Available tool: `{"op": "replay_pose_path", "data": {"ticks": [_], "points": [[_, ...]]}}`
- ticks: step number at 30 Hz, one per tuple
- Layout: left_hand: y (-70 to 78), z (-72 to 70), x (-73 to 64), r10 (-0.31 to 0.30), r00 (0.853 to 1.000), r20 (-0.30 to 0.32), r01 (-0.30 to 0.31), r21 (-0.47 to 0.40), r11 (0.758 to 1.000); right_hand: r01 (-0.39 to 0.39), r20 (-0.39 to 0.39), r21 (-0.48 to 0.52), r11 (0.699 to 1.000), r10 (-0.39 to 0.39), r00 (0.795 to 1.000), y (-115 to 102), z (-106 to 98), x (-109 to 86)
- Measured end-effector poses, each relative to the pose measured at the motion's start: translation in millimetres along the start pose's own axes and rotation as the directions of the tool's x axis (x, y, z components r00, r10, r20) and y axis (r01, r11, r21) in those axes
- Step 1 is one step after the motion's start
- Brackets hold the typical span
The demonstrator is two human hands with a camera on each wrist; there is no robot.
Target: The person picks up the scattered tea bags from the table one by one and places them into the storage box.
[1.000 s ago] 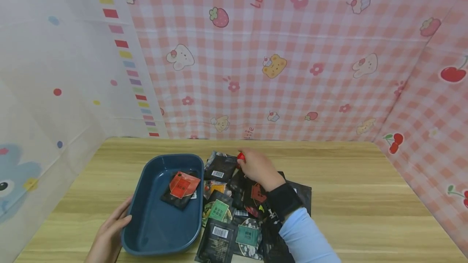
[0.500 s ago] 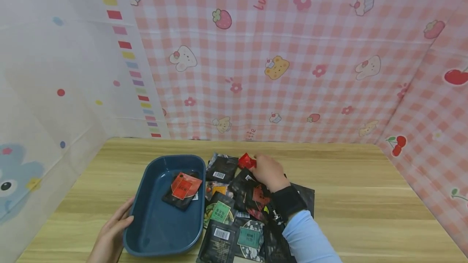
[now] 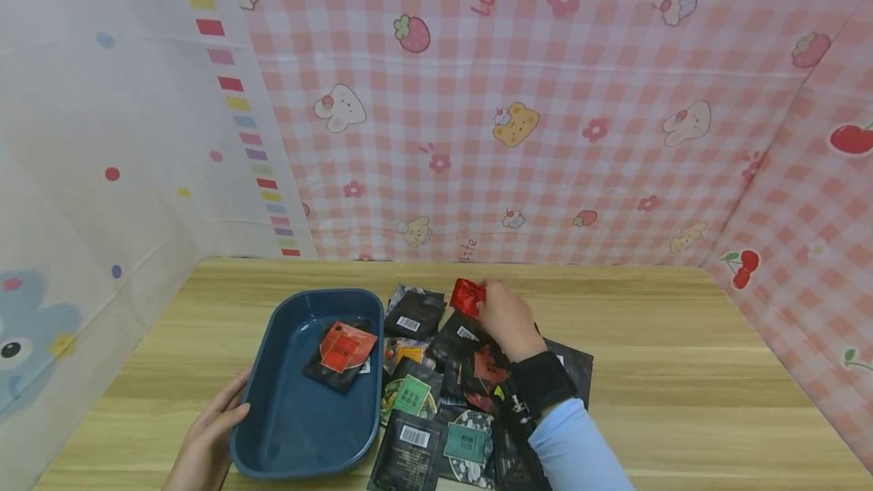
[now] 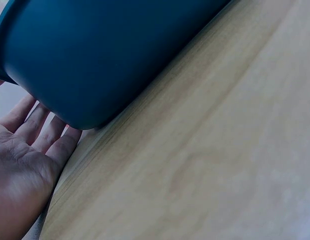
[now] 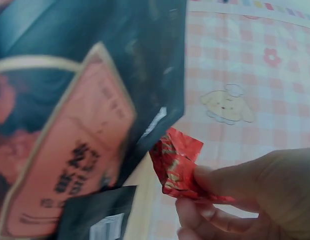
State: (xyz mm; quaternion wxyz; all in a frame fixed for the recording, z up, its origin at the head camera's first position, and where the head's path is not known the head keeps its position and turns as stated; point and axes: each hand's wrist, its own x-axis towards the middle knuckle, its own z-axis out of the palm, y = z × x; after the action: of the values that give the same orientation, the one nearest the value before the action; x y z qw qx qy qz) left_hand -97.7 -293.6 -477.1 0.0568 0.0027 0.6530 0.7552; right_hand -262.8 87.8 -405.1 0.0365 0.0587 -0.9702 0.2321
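Note:
In my right hand (image 3: pixel 508 320) I pinch a small, crinkled red foil packet (image 3: pixel 467 298) between thumb and fingers, at the far side of a pile of sachets. The right wrist view shows the red packet (image 5: pixel 177 165) with printing on it, its lower end covered by my thumb. My left hand (image 3: pixel 213 426) rests against the left side of a blue plastic tub (image 3: pixel 286 430). Seen from the left wrist, its fingers (image 4: pixel 49 135) lie extended along the tub's outer wall (image 4: pixel 94 65). Inside the tub lies an orange-labelled sachet (image 3: pixel 346 347) over a black one.
Several black sachets spread right of the tub, including one with a green label (image 3: pixel 411 396), one with a teal label (image 3: pixel 466 442) and one showing a barcode (image 3: pixel 409 453). Bare wooden table (image 3: pixel 682 385) extends to the right. A pink checked cloth (image 3: pixel 546 173) hangs behind.
My right hand has shifted slightly right, and more of the red packet shows beside its fingers. The left hand and tub keep their places.

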Motion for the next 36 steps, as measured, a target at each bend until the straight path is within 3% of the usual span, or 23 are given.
{"op": "replay_pose_path", "data": {"ticks": [6, 12, 24, 32, 36], "points": [[0.0, -0.3, -0.4, -0.011, 1.000, -0.016, 0.011, 0.005, 1.000, 0.028, -0.150, 0.008, 1.000, -0.026, 0.988, -11, -9, -6.9], [3.5, 0.7, 0.8, -0.054, 0.998, -0.025, 0.055, 0.039, 0.998, 0.120, -0.258, -0.061, 0.991, -0.132, 0.957, -30, -12, -15.2], [2.8, 1.6, 1.0, -0.073, 0.997, -0.022, 0.074, 0.064, 0.995, 0.314, -0.241, -0.073, 0.947, -0.322, 0.916, -82, 5, -40.9], [2.3, 1.2, 0.5, -0.063, 0.998, -0.025, 0.065, 0.063, 0.996, 0.417, -0.254, -0.179, 0.891, -0.451, 0.855, -113, 14, -56.0], [1.7, 1.2, 0.2, -0.046, 0.999, -0.011, 0.046, 0.048, 0.998, 0.446, -0.221, -0.146, 0.883, -0.469, 0.855, -124, 16, -62.0]]}}
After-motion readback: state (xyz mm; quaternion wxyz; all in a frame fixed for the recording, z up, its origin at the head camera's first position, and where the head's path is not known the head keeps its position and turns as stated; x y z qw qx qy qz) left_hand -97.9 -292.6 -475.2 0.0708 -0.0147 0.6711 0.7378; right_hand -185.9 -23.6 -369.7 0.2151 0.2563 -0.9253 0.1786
